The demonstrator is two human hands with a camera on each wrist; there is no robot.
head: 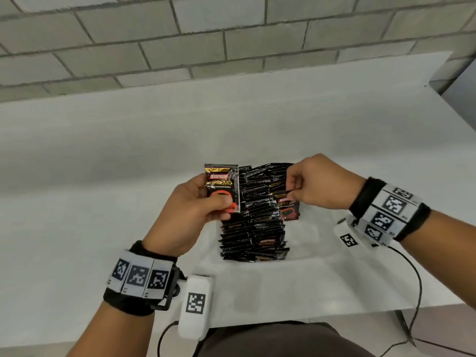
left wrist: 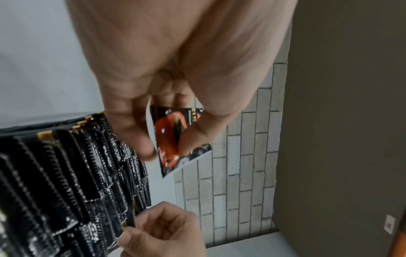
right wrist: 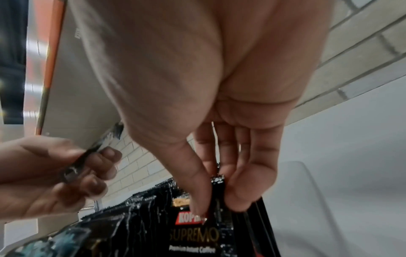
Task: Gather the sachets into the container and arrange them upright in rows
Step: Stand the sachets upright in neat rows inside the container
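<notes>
Several black coffee sachets (head: 253, 217) stand on edge in rows inside a clear container (head: 309, 243) on the white table. My left hand (head: 206, 202) holds one black and red sachet (head: 223, 188) upright above the rows' left side, thumb across its front; the same sachet (left wrist: 175, 137) shows between thumb and fingers in the left wrist view. My right hand (head: 292, 193) pinches the top edge of a sachet (head: 288, 208) at the right side of the rows. In the right wrist view, thumb and fingers grip that sachet's top seam (right wrist: 216, 194).
The white table (head: 103, 176) runs to a brick wall (head: 180, 34) at the back. The container's clear wall (right wrist: 307, 200) rises to the right of the rows. Cables (head: 417, 292) hang from my wrist devices over the table's front edge.
</notes>
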